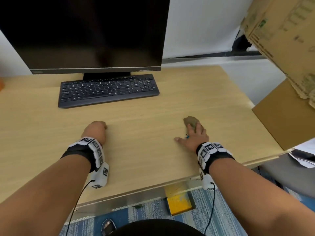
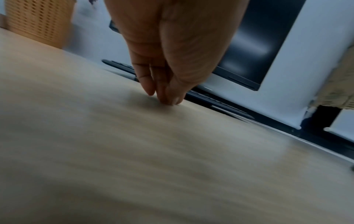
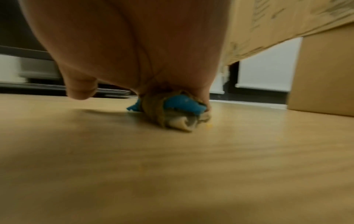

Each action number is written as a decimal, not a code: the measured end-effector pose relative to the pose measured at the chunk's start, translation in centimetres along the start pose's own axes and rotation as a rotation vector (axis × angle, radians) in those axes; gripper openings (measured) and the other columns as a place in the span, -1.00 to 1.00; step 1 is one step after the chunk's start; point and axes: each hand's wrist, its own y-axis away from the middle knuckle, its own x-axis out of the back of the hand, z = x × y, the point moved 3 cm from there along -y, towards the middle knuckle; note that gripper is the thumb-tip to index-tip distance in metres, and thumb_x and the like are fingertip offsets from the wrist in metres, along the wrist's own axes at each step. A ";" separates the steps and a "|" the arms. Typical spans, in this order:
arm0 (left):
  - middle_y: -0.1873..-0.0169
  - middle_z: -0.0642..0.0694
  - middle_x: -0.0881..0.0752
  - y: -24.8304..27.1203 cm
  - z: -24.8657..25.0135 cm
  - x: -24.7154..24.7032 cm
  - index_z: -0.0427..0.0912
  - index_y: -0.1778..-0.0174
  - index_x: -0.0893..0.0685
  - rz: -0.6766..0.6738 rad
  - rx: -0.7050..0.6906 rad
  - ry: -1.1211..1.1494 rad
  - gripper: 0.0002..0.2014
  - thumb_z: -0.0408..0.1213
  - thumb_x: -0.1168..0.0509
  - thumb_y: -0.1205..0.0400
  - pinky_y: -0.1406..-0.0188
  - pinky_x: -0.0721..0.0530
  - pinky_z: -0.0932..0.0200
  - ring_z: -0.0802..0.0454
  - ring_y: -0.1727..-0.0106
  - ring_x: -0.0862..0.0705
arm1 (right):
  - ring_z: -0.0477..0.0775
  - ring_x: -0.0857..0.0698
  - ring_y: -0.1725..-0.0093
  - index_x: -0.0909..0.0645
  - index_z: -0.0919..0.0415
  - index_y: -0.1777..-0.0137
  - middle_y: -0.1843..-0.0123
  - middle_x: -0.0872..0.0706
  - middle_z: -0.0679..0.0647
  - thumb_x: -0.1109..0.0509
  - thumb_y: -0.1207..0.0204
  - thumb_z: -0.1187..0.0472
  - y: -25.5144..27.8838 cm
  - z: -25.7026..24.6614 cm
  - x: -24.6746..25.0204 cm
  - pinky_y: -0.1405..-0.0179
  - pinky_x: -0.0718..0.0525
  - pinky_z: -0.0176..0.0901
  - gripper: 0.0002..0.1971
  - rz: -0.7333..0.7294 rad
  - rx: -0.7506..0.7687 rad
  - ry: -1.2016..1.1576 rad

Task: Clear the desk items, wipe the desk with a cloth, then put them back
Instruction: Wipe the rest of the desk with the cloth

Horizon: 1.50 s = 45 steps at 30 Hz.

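On the light wooden desk (image 1: 144,155) my right hand (image 1: 196,134) lies on a bunched brown cloth (image 1: 191,121) and presses it down, fingers laid over it, thumb spread out to the left on the wood. In the right wrist view the cloth (image 3: 172,116) is a rolled wad with a blue patch under the hand (image 3: 134,45). My left hand (image 1: 98,129) rests on the desk to the left and holds nothing. Its fingertips (image 2: 166,97) point down and touch the wood.
A black keyboard (image 1: 109,90) lies in front of a dark monitor (image 1: 85,31) at the back. Cardboard boxes (image 1: 288,41) stand on the right, one (image 1: 286,121) on the desk's right edge. An orange mesh basket (image 2: 38,19) stands at the far left.
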 end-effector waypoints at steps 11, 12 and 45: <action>-0.17 -0.25 -0.59 1.0 2.5 -2.0 -0.24 -0.14 -0.58 0.023 -0.101 -0.048 -0.81 -0.34 -0.14 -0.68 -0.04 -0.56 0.06 -0.20 -0.10 -0.60 | 0.36 0.10 -0.66 0.06 -0.08 -0.68 -0.71 0.23 0.09 -0.08 -0.55 -0.37 -0.7 19.7 2.8 -0.63 -0.01 0.21 -0.21 0.128 -0.351 -0.235; -0.27 -0.24 -0.50 1.3 1.8 -2.2 -0.20 -0.24 -0.56 0.030 -0.110 -0.039 -0.73 -0.42 -0.13 -0.65 -0.16 -0.56 0.02 -0.22 -0.20 -0.57 | 0.37 0.09 -0.66 0.04 -0.08 -0.68 -0.71 0.23 0.08 -0.09 -0.55 -0.36 -0.5 20.5 3.0 -0.62 0.00 0.24 -0.22 0.146 -0.393 -0.272; -0.44 -0.13 -0.41 4.2 -28.4 2.4 -0.05 -0.48 -0.42 -0.099 -0.069 0.006 -0.52 -0.22 -0.28 -0.61 -0.32 -0.51 0.04 -0.12 -0.39 -0.48 | 0.45 0.20 -0.64 0.27 -0.09 -0.67 -0.67 0.40 0.15 -0.08 -0.38 -0.54 10.1 -32.7 -9.6 -0.61 0.08 0.32 0.01 -0.010 0.212 0.094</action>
